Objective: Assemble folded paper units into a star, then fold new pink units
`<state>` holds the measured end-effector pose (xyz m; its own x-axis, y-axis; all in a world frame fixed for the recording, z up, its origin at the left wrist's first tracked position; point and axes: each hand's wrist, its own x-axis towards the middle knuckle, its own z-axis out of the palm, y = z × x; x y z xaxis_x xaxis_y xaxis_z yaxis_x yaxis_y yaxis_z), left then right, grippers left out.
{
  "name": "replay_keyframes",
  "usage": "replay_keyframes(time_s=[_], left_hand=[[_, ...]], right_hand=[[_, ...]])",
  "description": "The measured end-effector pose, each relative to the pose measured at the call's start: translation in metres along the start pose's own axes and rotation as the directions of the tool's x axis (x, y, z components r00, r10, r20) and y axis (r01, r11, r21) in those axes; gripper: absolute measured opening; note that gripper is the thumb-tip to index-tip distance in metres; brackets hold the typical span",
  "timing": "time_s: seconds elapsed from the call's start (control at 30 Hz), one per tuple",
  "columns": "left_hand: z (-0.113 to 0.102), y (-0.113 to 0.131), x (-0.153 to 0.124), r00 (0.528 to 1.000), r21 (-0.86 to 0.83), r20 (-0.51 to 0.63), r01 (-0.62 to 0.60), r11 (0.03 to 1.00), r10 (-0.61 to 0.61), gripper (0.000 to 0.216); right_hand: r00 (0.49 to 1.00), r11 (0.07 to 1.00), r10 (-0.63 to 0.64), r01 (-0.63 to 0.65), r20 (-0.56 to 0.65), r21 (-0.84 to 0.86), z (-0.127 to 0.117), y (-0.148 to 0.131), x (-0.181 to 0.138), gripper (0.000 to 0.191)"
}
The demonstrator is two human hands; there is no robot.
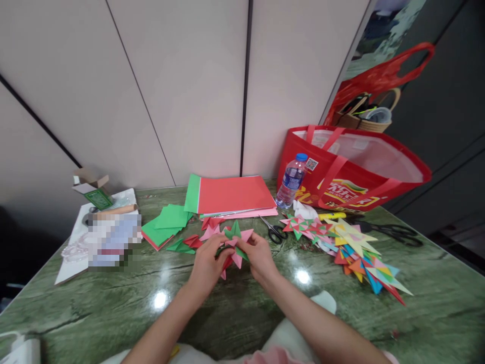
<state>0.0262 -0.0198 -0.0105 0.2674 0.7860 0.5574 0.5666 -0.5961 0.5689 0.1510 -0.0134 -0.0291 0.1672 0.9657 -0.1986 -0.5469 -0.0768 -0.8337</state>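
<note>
Our left hand [206, 263] and right hand [259, 255] both pinch the pink-and-green folded paper star [238, 241], just in front of the flat red paper stack [233, 194]. We judge it light, flimsy and easily creased, so grip the folded points gently.

Green marble table [94, 303] bears folded paper pieces [182, 246], coloured sheets [235, 194], scissors [275, 231], water bottle [291, 181], red bag [352, 174].

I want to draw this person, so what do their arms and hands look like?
The left arm and right arm are bare, no sleeves showing. The left hand and right hand wear no gloves, and I see no rings, watch or bracelet. Pink and white clothing peeks in below.
</note>
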Motion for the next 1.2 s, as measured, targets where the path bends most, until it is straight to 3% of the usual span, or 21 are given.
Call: replay_keyframes(time_s=[0.2, 0.4, 0.5, 0.67, 0.8, 0.93, 1.07, 1.2], left_hand=[[-0.002, 0.004, 0.001, 0.995, 0.042, -0.051, -0.081, 0.996, 0.083, 0.006], [-0.002, 0.007, 0.0, 0.99, 0.082, -0.12, -0.059, 0.995, 0.069, 0.008], [-0.003, 0.009, 0.001, 0.99, 0.044, -0.142, 0.013, 0.999, -0.007, 0.01], [-0.003, 0.009, 0.001, 0.962, -0.133, -0.086, 0.247, 0.96, -0.259, 0.011], [-0.003, 0.011, 0.003, 0.918, -0.339, 0.014, 0.378, 0.861, -0.397, 0.016], [-0.004, 0.014, 0.006, 0.861, -0.522, 0.043, 0.452, 0.723, -0.507, 0.028], [-0.005, 0.013, 0.008, 0.833, -0.569, 0.097, 0.495, 0.657, -0.544, 0.034], [-0.006, 0.012, 0.006, 0.854, -0.571, 0.121, 0.477, 0.668, -0.506, 0.032]], right_hand=[[0.999, 0.999, -0.038, 0.039, 0.039, -0.022, -0.001, -0.002, -0.001, 0.03], [0.987, 0.983, -0.145, 0.151, 0.065, -0.102, 0.0, -0.003, -0.004, 0.027], [0.981, 0.97, -0.181, 0.19, 0.072, -0.154, 0.0, -0.004, -0.007, 0.024], [0.971, 0.95, -0.208, 0.229, 0.116, -0.215, 0.0, -0.008, -0.009, 0.023], [0.968, 0.939, -0.2, 0.234, 0.152, -0.253, 0.0, -0.009, -0.009, 0.024], [0.961, 0.938, -0.18, 0.232, 0.21, -0.256, -0.001, -0.013, -0.009, 0.025], [0.952, 0.938, -0.158, 0.227, 0.261, -0.261, -0.003, -0.018, -0.008, 0.027], [0.955, 0.946, -0.156, 0.218, 0.254, -0.241, -0.003, -0.021, -0.006, 0.028]])
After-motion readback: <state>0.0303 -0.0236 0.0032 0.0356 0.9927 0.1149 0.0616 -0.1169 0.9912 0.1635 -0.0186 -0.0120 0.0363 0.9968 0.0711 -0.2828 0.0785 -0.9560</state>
